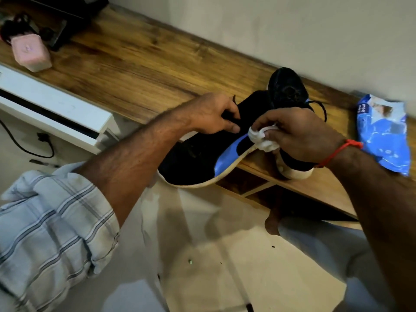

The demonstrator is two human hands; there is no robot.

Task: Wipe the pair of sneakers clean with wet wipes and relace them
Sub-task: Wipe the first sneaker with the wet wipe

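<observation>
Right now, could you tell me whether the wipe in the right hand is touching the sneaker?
Touching. The head view shows the crumpled white wipe, held in the right hand, pressed against the sneaker by its blue side panel, with no gap between them.

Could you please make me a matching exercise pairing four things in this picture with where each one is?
Things:
1. wipe
2. wipes pack
3. pink box
4. near sneaker

Places:
A. far left of the shelf
B. held by the left hand, toe past the shelf edge
C. bunched in the right hand
D. right end of the shelf

Pairs: 1-C, 2-D, 3-A, 4-B
</observation>
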